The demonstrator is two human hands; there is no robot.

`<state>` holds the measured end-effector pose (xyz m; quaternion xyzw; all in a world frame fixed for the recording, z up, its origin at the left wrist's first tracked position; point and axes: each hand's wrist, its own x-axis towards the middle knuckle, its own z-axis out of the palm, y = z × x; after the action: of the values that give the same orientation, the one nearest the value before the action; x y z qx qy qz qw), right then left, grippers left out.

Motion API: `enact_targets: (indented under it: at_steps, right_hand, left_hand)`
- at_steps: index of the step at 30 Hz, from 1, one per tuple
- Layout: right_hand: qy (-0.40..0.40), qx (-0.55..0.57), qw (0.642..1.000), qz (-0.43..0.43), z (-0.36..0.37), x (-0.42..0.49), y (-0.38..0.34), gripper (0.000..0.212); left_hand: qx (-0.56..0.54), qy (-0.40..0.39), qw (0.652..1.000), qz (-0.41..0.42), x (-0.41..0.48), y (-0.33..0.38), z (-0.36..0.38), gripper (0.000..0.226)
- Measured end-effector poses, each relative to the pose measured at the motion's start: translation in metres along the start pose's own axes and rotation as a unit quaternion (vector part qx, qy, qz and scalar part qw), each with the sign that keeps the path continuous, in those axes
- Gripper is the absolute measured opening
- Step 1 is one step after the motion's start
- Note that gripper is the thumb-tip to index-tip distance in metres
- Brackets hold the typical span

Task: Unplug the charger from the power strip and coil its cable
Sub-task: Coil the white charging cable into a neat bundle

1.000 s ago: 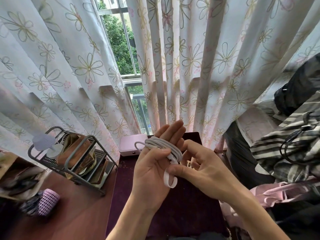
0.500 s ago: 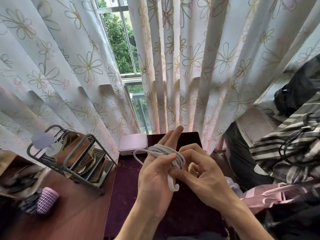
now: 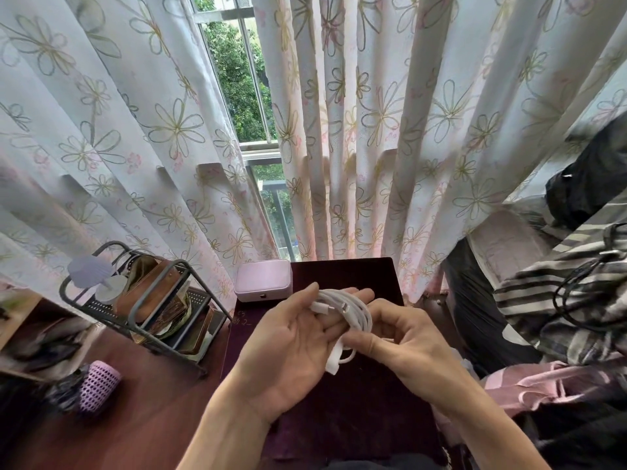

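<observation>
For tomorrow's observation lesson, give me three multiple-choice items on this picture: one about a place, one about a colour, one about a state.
1. Where is the pink box?
A. on the wire rack
B. at the far left corner of the dark tabletop, by the curtain
C. in the right hand

2. What colour is the coiled cable?
A. black
B. white
C. red

3. How is the cable held?
A. hanging straight from one hand
B. lying loose on the table
C. bundled in loops on the left hand, with the right hand pinching it

Answers: 1 B, the box sits at the table's far edge beside the flowered curtain. 2 B, every loop is white. 3 C, loops lie across the left fingers while the right fingers grip the bundle.
</observation>
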<state>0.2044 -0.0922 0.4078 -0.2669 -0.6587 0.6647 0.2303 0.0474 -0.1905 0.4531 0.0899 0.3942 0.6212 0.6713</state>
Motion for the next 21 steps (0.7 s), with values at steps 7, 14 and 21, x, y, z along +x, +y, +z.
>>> enact_targets:
  at_steps: [7, 14, 21]
  right_hand:
    - [-0.033, 0.075, 0.994, 0.070, 0.010, -0.003, 0.002, 0.040]
    - [-0.072, 0.112, 0.989, 0.063, 0.014, -0.010, -0.005, 0.042]
    - [-0.111, 0.114, 0.984, 0.082, 0.005, -0.011, -0.012, 0.024]
  left_hand:
    - [0.076, -0.011, 0.997, 0.004, -0.009, 0.004, -0.011, 0.054]
    - [-0.031, 0.031, 0.999, 0.000, -0.031, -0.007, -0.007, 0.060]
    - [-0.123, 0.001, 0.992, -0.026, -0.061, -0.008, -0.006, 0.084]
